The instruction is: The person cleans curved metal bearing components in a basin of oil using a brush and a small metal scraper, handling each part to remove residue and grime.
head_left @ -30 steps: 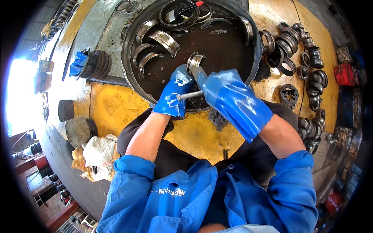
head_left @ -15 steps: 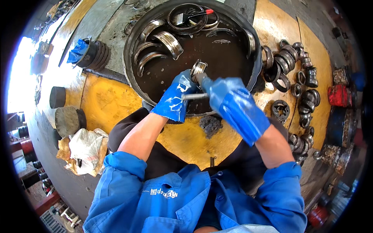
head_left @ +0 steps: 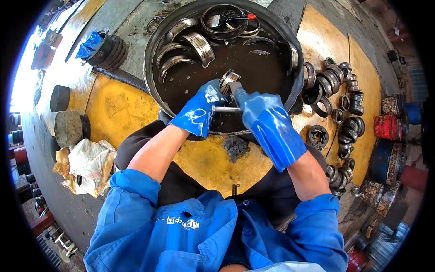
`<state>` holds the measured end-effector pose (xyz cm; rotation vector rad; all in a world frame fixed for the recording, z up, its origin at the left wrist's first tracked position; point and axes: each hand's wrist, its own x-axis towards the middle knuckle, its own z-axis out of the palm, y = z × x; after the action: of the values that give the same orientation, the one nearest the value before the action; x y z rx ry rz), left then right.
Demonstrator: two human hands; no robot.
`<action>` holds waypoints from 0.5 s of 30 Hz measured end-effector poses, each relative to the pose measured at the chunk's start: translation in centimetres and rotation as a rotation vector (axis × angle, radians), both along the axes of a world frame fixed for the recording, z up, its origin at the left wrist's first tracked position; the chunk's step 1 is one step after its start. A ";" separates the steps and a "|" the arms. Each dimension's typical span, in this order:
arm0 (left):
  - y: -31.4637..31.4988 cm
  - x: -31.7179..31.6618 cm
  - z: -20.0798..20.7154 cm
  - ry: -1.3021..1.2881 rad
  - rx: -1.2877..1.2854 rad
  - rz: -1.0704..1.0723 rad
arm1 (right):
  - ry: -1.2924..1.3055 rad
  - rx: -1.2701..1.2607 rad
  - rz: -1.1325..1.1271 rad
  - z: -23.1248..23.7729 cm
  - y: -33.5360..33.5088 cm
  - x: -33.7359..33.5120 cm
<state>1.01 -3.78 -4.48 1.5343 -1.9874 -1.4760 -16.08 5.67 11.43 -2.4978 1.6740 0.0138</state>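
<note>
My left hand (head_left: 199, 106), in a blue rubber glove, grips a small shiny metal ring (head_left: 228, 80) above dark liquid in a large round basin (head_left: 148, 77). My right hand (head_left: 265, 115), gloved alike, is closed around a tool whose grey, flat, blocky end (head_left: 234, 86) meets the ring's near right side. Its exact kind is unclear. A metal rod (head_left: 227, 109) runs between the two gloves; whether it belongs to that tool cannot be made out. Beyond my hands, several metal rings and curved shells (head_left: 199, 49) lie partly sunk in the liquid.
A red-handled paintbrush (head_left: 231, 18) rests on rings at the basin's far side. Several dark metal rings (head_left: 331, 79) stand on yellow boards at right. Wiry dark scouring material (head_left: 236, 148) sits before the basin. At left are stacked rings (head_left: 108, 52) and a crumpled white bag (head_left: 93, 165).
The view has shifted slightly. My right hand has moved a little left with the tool, whose end looks sharper now than the earlier blur. My left hand still grips the ring.
</note>
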 end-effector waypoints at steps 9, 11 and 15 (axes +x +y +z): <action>-0.1 0.5 -1.1 -0.005 -0.066 -0.053 | -0.053 0.176 -0.084 0.4 0.0 0.5; 0.0 0.6 -0.7 -0.023 -0.048 0.020 | 0.020 0.255 -0.066 0.9 0.7 1.3; -0.3 0.6 -1.8 0.206 0.051 0.043 | -0.045 0.241 -0.054 1.1 -0.5 0.1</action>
<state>1.58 -4.11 -6.25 1.3725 -1.8018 -1.6073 -16.02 5.16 12.51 -2.2601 1.6150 0.1439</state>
